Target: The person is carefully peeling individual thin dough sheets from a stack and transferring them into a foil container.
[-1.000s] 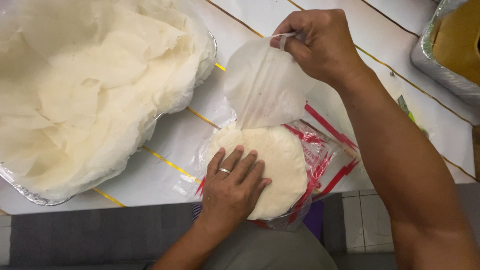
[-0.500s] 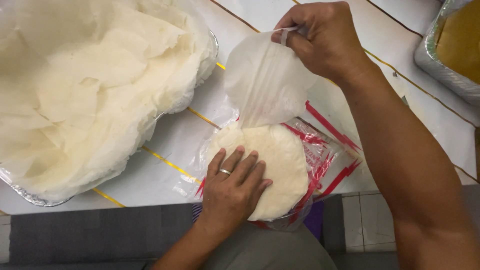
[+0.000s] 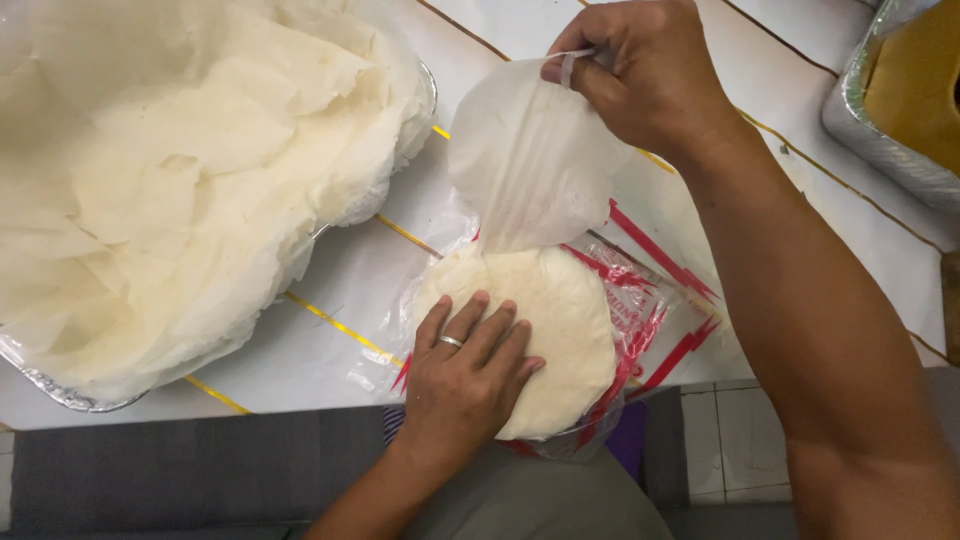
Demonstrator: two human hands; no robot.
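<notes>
Peeling wrapper (image 3: 525, 160) off stack (image 3: 545, 320)

A home kitchen or small food-prep spot, by the look of it. A white tabletop (image 3: 350, 270) with thin gold lines carries a foil tray (image 3: 60, 392) heaped with thin pale wrappers (image 3: 180, 180) and a second foil tray (image 3: 880, 140). Grey floor tiles (image 3: 720, 440) show below the table's edge.

Thin round white wrapper sheet (image 3: 525, 160), translucent, lifted by its twelve o'clock edge, hanging down to the stack. Pale round stack of wrappers (image 3: 545, 330) lying flat at six o'clock, on clear red-striped plastic bag (image 3: 650, 310).
</notes>
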